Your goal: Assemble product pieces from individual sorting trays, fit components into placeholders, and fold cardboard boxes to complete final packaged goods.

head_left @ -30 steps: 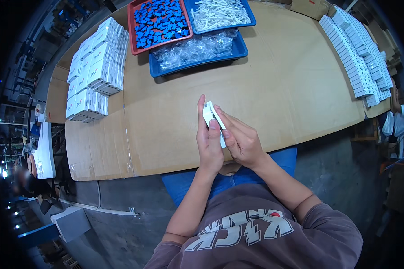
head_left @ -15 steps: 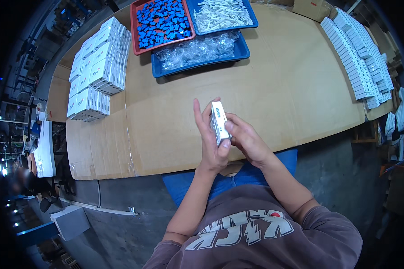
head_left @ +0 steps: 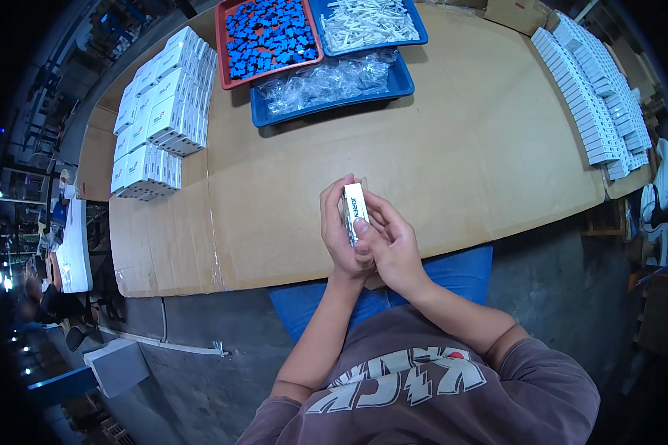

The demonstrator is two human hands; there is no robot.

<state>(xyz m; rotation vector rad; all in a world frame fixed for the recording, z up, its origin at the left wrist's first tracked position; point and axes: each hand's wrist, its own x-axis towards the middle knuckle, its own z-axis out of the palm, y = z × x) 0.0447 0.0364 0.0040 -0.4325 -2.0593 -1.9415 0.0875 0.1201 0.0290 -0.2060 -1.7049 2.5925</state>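
Between my two hands, just above the near edge of the table, is a small white box (head_left: 354, 202) with dark print, its narrow side facing up. My left hand (head_left: 340, 237) wraps round its left side, fingers closed on it. From the right, my right hand (head_left: 390, 248) grips it too, with the thumb lying across the box's upper face. The two hands touch at the near end of the box. Its underside and far face are hidden by my fingers.
Stacked white boxes (head_left: 156, 111) stand at the left of the cardboard-covered table (head_left: 467, 141); rows of similar boxes (head_left: 590, 96) line the right. At the back are a red tray (head_left: 223, 74) of blue parts, a blue tray (head_left: 421, 33) of white sticks and another blue tray (head_left: 334, 107) of clear bags.
The box has come slightly nearer to me and turned more upright. Both hands have closed more tightly round it; the left fingers, spread before, now curl in.
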